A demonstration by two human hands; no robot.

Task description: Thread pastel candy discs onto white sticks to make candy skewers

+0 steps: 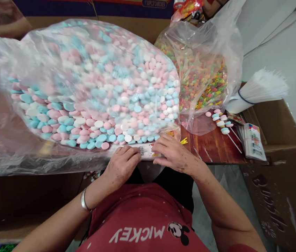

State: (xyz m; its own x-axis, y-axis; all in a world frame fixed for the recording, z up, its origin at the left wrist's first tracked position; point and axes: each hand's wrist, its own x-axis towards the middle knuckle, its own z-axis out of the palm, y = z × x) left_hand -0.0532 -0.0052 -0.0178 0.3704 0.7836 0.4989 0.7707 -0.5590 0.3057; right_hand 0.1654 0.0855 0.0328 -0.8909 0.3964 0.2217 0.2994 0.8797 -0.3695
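Observation:
At the table's front edge, a small clear plastic bag with printing [146, 149] lies between my two hands. My left hand [123, 164] has its fingers curled and closed on the bag's left part. The fingers of my right hand [172, 153] are closed on its right end, with the fingertips partly hidden. Right behind them stretches a big clear sack of pink, blue and white round candies [127, 98]. Several of the candies lie loose in the open mouth of that sack, close to my left hand. Yellow twist ties [183, 141] stick out beside my right hand.
A second clear sack of small multicoloured candy rings [202, 80] stands at the back right. Candy skewers [222, 122] lie near a stack of printed bags [254, 140]. White sticks [263, 85] fill a holder. A cardboard box [281, 168] stands at right; another person's arm [8, 29] shows far left.

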